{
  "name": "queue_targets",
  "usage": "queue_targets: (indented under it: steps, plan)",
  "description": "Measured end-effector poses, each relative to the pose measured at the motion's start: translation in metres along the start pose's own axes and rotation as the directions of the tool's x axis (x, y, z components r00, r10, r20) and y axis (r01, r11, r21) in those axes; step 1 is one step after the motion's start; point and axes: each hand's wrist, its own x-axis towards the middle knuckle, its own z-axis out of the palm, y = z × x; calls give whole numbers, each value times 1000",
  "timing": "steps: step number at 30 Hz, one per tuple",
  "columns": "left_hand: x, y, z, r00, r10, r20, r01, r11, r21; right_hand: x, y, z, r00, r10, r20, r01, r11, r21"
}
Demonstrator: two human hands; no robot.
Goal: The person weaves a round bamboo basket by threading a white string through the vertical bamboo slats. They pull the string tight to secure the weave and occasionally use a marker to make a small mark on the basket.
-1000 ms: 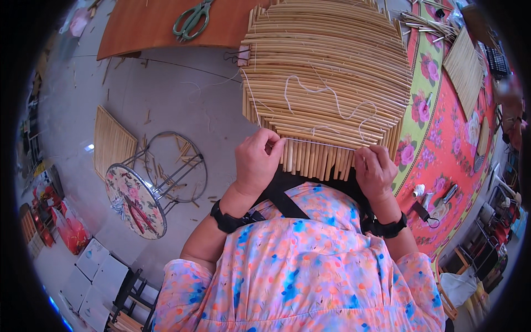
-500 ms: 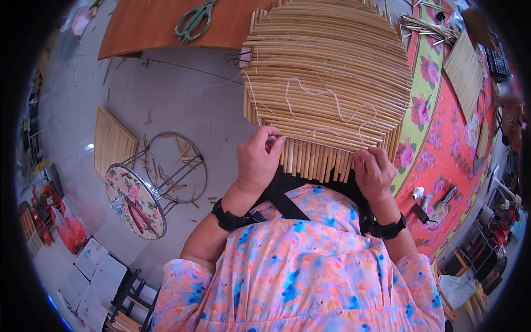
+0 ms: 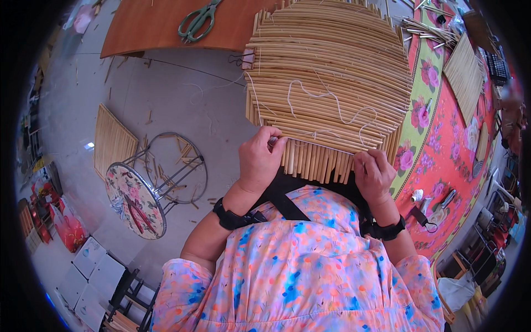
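Observation:
A large panel of pale straw-like sticks (image 3: 332,61) lies before me, its sticks running crosswise. Along its near edge, a row of short upright sticks (image 3: 315,160) hangs toward my lap. A white string (image 3: 321,144) is stretched across where the two layers meet. My left hand (image 3: 261,157) pinches the string at the left end, fingers closed. At the other end my right hand (image 3: 374,172) is closed on the string by the panel's edge. Loose white thread (image 3: 340,113) curls over the panel. A binder clip (image 3: 243,58) grips its left edge.
Green-handled scissors (image 3: 196,25) rest on a brown board (image 3: 160,27) at the far left. An overturned flowered stool (image 3: 135,202) lies on the floor, red-handled pliers (image 3: 141,216) on its seat. A flowered red cloth (image 3: 442,160) on the right carries a thread spool (image 3: 417,195) and tools.
Both hands keep their hold on the string, almost still. The view has shifted very slightly.

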Motion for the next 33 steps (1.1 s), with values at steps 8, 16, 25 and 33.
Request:
queue_targets:
  steps: [8, 16, 25, 33]
  plan:
    - [0, -2, 0, 1000, 2, 2, -2, 1000, 2, -1, 0, 0, 1000, 4, -7, -4, 1000, 7]
    - [1, -3, 1, 1000, 31, 2, -31, 999, 29, -1, 1, 1, 1000, 15, -8, -15, 999, 31]
    - [0, -1, -1, 985, 174, 1, -174, 984, 42, 0, 1, 2, 1000, 23, -22, -22, 999, 47]
    - [2, 0, -6, 961, 272, 43, -275, 947, 167, -3, 2, 4, 999, 30, -39, -28, 998, 49]
